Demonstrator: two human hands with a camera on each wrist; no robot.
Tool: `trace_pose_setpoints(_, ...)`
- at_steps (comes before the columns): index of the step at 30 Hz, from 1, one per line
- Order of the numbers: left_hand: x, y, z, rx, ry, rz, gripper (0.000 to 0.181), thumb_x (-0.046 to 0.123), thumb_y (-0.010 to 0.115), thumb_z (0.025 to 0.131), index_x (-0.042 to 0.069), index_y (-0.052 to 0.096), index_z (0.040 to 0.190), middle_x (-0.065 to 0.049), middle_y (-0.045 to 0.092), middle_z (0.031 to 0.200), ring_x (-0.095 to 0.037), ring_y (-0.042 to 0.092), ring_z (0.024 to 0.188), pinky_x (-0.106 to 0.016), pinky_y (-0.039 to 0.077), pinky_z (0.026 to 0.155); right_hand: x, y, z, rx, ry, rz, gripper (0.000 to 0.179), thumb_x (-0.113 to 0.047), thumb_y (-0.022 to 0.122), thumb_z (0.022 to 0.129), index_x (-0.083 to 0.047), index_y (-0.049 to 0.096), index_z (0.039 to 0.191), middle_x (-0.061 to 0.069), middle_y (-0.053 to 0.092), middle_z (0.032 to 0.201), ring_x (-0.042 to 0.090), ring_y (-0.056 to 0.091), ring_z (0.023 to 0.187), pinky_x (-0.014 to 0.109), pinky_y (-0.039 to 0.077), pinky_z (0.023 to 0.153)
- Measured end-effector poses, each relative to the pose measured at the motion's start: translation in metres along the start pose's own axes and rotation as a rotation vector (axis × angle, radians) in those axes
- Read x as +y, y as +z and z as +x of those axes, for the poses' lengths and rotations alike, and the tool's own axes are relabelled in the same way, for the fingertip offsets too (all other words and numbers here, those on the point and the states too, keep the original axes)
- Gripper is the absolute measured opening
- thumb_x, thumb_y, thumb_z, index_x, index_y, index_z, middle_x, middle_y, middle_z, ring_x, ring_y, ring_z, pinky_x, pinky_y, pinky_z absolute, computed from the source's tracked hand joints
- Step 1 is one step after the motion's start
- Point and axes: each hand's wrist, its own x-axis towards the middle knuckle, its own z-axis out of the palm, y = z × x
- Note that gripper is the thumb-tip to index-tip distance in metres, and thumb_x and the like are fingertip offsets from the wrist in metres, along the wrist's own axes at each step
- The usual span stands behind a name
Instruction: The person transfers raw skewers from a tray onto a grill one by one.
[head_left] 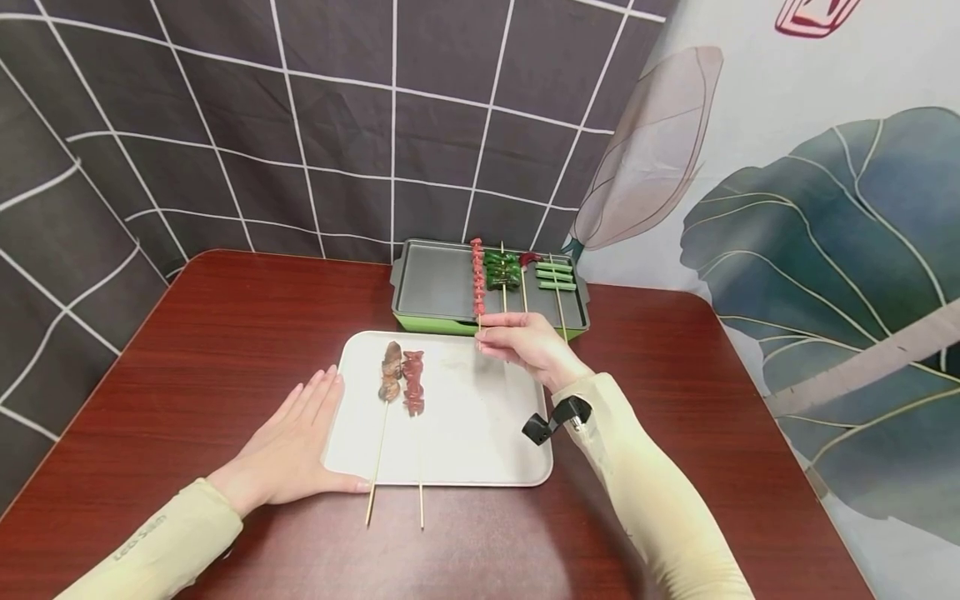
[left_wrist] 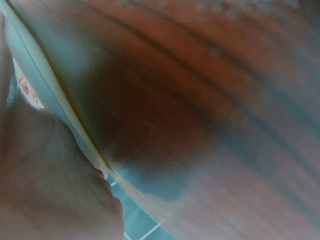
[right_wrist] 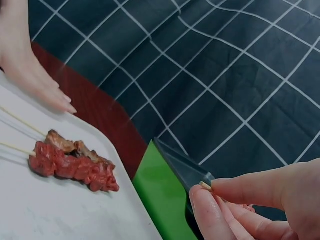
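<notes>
Where the right hand (head_left: pixel 528 346) gripped: bare stick of the pink-red skewer (head_left: pixel 478 279), pinched between thumb and fingers, right of frame centre.
Pink-red skewer: threaded pieces lay over the grey pan (head_left: pixel 435 279), upper centre-right; contact could not be told.
Left hand (head_left: pixel 296 446): straight-fingered, grasping nothing, rested against the left edge of the white tray (head_left: pixel 480 442).
White tray: sat mid-frame, bore a brown skewer (head_left: pixel 391 371) and a dark red skewer (head_left: pixel 413 383), side by side, sticks jutting past its lower rim.
Grey pan: also carried a leafy green skewer (head_left: pixel 498 271).
</notes>
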Motion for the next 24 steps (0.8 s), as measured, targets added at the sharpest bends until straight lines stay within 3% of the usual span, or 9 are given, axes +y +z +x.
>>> trace_pose_setpoints(6, 0.0, -0.001, 0.0, -0.003, -0.003, -0.007, 0.141, 0.095, 0.053, 0.07, -0.014, 0.02, 0.155, -0.031, 0.014, 0.163, -0.044, 0.016, 0.15, -0.056, 0.017, 0.119, 0.001, -0.001, -0.003, 0.024, -0.022, -0.077, 0.041, 0.008, 0.065, 0.093, 0.014, 0.058, 0.133, 0.033, 0.065, 0.119, 0.014, 0.072, 0.081, 0.029, 0.059, 0.081)
trace_pose_setpoints(15, 0.0, -0.001, 0.0, -0.001, -0.002, -0.009, 0.142, 0.095, 0.053, 0.07, -0.014, 0.02, 0.155, -0.031, 0.015, 0.163, -0.044, 0.016, 0.15, -0.056, 0.017, 0.119, -0.001, -0.003, -0.011, 0.075, -0.069, -0.273, 0.041, 0.004, 0.07, 0.091, 0.01, 0.061, 0.131, 0.025, 0.072, 0.108, 0.017, 0.073, 0.082, 0.034, 0.06, 0.081)
trace_pose_setpoints(24, 0.0, 0.0, 0.0, 0.002, 0.0, -0.008, 0.142, 0.095, 0.053, 0.069, -0.014, 0.021, 0.155, -0.031, 0.016, 0.163, -0.044, 0.017, 0.15, -0.056, 0.018, 0.119, 0.005, 0.002, -0.014, 0.131, -0.086, -0.314, 0.041, 0.011, 0.071, 0.088, 0.008, 0.063, 0.128, 0.02, 0.074, 0.095, 0.023, 0.074, 0.085, 0.036, 0.061, 0.079)
